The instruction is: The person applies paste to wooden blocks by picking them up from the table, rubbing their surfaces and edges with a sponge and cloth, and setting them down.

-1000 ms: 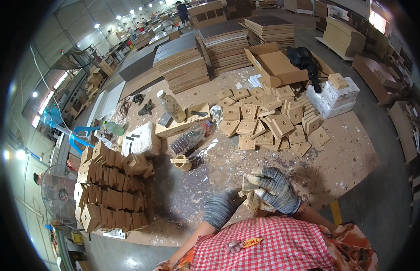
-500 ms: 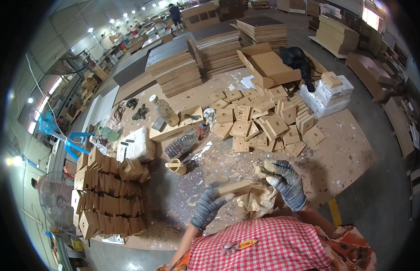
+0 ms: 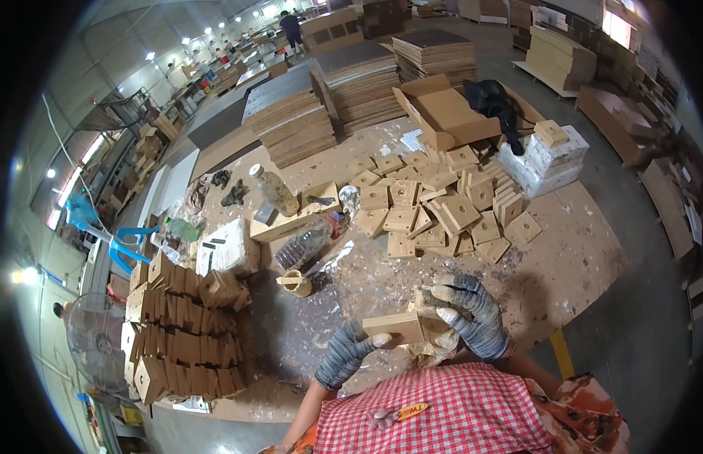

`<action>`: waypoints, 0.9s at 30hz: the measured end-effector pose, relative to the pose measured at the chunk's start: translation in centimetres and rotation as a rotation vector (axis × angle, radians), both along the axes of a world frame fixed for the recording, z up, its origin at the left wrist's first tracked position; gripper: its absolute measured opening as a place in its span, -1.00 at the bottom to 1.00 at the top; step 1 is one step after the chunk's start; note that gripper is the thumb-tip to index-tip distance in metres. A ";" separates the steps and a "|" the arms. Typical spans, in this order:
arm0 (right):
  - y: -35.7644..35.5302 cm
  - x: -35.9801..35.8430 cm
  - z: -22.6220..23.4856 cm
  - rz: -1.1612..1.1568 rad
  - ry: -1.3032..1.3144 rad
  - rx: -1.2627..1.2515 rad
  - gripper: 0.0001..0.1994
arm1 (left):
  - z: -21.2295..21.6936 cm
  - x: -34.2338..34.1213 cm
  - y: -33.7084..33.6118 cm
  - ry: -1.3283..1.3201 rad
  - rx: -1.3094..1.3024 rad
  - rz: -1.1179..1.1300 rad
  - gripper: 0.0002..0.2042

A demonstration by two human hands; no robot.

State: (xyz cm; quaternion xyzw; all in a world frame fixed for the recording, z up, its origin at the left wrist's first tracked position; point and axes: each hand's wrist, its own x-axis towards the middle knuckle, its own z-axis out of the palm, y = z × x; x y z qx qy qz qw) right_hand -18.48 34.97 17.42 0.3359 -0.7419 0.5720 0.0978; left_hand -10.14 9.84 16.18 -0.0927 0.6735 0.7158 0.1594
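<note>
My left hand, in a striped grey glove, grips one end of a pale wooden block above the table's near edge. My right hand, gloved the same way, is closed around a small tan piece whose kind I cannot make out. That piece is at the block's right end. Under the block lies a crumpled yellowish cloth, partly covered by my right hand. Ahead of my hands is a loose heap of square wooden blocks with holes. Several stacked rows of such blocks stand at the left.
A small wooden cup, a lying plastic bottle, an upright bottle and a wooden tray occupy the table's middle. White-wrapped packs and an opened carton are at the far right. A fan stands left.
The block has tilted so that its broad side shows more. My right hand has moved slightly left, bringing the tan piece to the block's end.
</note>
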 end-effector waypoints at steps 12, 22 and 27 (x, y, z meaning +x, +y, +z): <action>-0.5 0.2 -0.5 -0.029 -0.112 -0.049 -0.72 | 2.9 0.0 1.5 -0.060 0.177 0.198 -0.48; -0.8 1.1 -1.9 0.121 0.122 0.106 -0.67 | -0.5 -0.5 0.3 -0.026 0.130 0.300 -0.58; -0.2 1.6 -1.1 0.178 0.163 0.156 -0.66 | -0.5 -0.9 0.7 -0.006 0.319 0.331 -0.56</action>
